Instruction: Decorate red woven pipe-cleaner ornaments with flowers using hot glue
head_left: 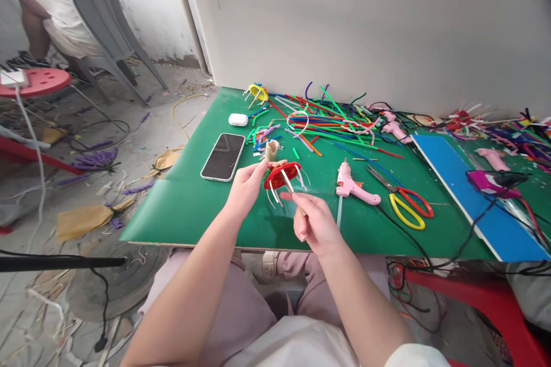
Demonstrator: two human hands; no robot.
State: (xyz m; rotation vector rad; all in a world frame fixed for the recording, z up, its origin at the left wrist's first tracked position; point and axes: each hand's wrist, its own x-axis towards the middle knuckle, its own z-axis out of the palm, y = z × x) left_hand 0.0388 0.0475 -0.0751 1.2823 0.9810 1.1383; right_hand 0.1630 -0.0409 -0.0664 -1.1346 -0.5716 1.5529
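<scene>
Over the green table, my left hand [249, 184] is closed on the edge of a small red pipe-cleaner umbrella [272, 179] with white strands hanging from it. My right hand [313, 219] pinches the pale stick that runs out from the umbrella's middle. Just beyond my left fingertips is a tan cardboard tube [271, 150]. A pink hot glue gun [350, 183] lies right of my right hand, beside scissors [400, 195] with red and yellow handles. At the back left stands a similar yellow umbrella [258, 93].
Many coloured pipe cleaners [331, 123] are piled along the back panel. A phone [222, 156] and a white earbud case [238, 120] lie on the left. A blue board [460, 189] with cables is at right. A person sits on a grey chair [101, 17] far left.
</scene>
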